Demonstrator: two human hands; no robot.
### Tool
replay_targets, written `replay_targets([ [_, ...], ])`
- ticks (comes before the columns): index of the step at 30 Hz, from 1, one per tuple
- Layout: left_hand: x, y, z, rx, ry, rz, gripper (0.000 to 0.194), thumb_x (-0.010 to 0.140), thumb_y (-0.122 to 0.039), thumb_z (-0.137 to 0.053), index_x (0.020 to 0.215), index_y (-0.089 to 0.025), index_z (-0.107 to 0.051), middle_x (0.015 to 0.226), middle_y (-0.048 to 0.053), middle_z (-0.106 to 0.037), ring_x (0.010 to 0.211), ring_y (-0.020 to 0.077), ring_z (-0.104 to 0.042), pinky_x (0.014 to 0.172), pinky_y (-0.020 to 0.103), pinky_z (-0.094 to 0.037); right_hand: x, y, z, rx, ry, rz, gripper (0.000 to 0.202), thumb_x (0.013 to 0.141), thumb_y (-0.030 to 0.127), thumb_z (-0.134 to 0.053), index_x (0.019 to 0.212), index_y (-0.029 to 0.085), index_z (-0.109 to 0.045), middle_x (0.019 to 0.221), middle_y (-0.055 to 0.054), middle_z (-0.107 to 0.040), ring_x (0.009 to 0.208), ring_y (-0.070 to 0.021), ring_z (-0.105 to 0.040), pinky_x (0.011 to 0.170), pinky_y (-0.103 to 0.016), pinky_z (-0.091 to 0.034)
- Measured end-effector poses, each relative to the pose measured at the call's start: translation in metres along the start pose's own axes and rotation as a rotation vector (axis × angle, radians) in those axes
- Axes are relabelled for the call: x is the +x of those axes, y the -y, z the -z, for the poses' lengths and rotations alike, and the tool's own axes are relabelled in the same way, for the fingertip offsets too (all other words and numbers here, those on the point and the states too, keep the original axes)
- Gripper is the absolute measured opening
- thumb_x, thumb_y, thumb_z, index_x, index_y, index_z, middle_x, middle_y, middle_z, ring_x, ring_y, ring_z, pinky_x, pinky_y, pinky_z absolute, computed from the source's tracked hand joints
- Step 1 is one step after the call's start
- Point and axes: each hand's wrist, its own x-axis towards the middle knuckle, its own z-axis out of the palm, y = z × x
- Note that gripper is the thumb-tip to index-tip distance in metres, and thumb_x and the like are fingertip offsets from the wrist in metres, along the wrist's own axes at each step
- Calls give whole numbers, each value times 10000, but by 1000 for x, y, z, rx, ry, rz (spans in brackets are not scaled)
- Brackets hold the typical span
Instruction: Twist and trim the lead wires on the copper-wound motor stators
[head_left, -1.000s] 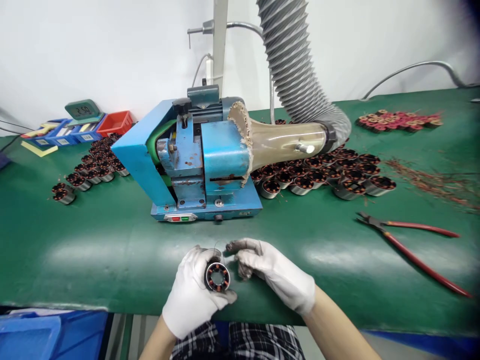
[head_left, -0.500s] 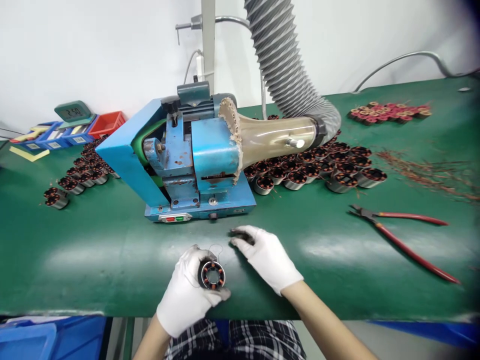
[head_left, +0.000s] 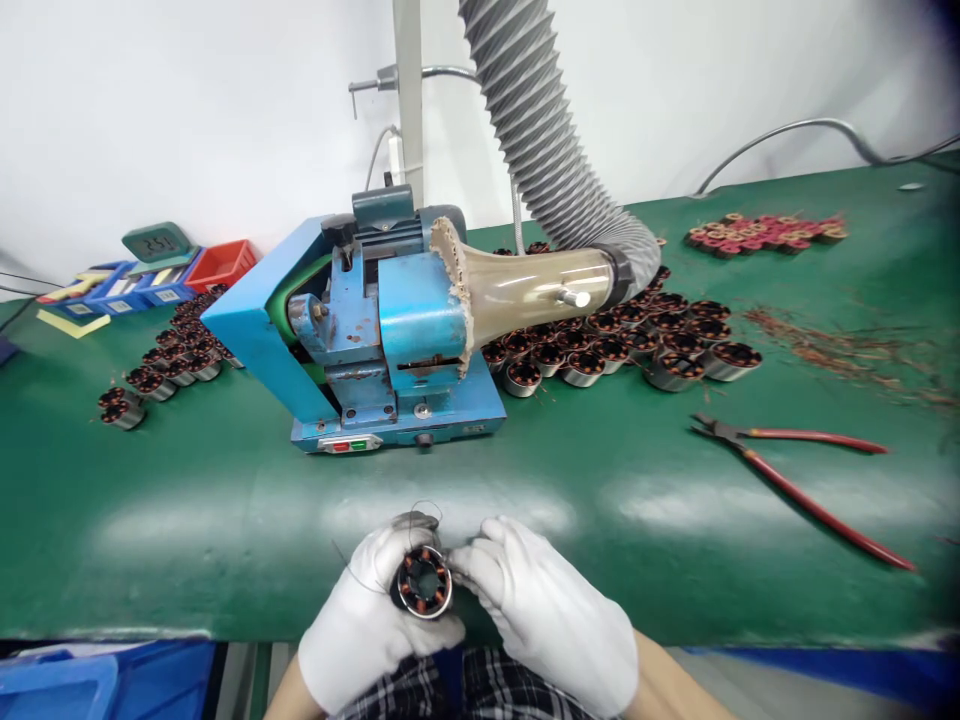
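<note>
- Here was the wound ring (head_left: 406, 586), held low over the near side of the green table (head_left: 225, 480), in front of the blue machine (head_left: 424, 315), copper coils plain around its bore!
- The left hand (head_left: 375, 610), gloved, had it firmly: fingers curled about the outer wall, thumb side below, grip closed on the metal.
- Over on the other flank, the right hand (head_left: 540, 610) had its fingers bunched together, tips right at the ring's rim; whether they pinched a wire or merely touched the edge, you could not tell.
- The step in hand, by the look of it: close fingertip work at that rim, with a thin wire loop (head_left: 426, 502) standing above it and a fine strand (head_left: 360, 581) trailing across the left glove.
- What did the next move call for? A steady left hold, I judged, and a delicate right touch, lest a loose wire snag.
- And the direction: open face up toward the wearer, tipped slightly rightward, its bore axis running up out of the left palm; the depth was too hidden to say whether that was its long axis.
</note>
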Motion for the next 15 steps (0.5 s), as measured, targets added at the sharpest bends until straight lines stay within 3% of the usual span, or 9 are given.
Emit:
replay_targets([
  [4,-11,-11,5,-238,29,277,496,548,-112,-640,1024,-201,-531,1045,83,-627,911,225,-631,791,340,-536,-1,6,12,223,-34,-76,205,835,87,-393,831,175,-578,743,-60,-587,712,-188,-527,684,-303,-441],
  [6,-14,-15,13,-343,76,306,447,619,-146,-645,1046,-215,-537,1085,84,-611,1009,238,-596,831,346,-524,-1,10,19,354,-28,-150,200,863,119,-379,819,191,-561,761,-41,-597,720,-171,-540,689,-279,-440],
  [8,-14,-21,23,-375,102,189,301,676,-162,-631,966,-231,-587,1059,67,-619,1079,240,-556,879,347,-502,0,12,25,435,-5,-213,196,869,141,-381,795,204,-551,741,-19,-593,715,-162,-540,679,-266,-429],
  [11,-11,-29,34,-197,-8,-111,121,742,-147,-585,805,-247,-610,894,24,-642,972,188,-599,829,287,-519,2,12,32,520,31,-253,192,874,186,-384,752,205,-531,687,4,-558,668,-147,-516,634,-245,-406],
  [13,-10,-30,34,79,-131,-227,194,733,-175,-614,911,-250,-588,933,46,-613,939,192,-600,787,283,-534,4,11,36,591,39,-255,216,877,202,-367,700,202,-491,627,24,-509,602,-128,-480,579,-222,-387],
  [15,-11,-27,31,337,-187,-257,412,704,-251,-658,1092,-231,-521,1047,101,-541,979,226,-574,780,311,-540,6,9,37,632,34,-253,240,884,207,-344,673,202,-458,595,34,-480,556,-115,-454,535,-206,-372],
])
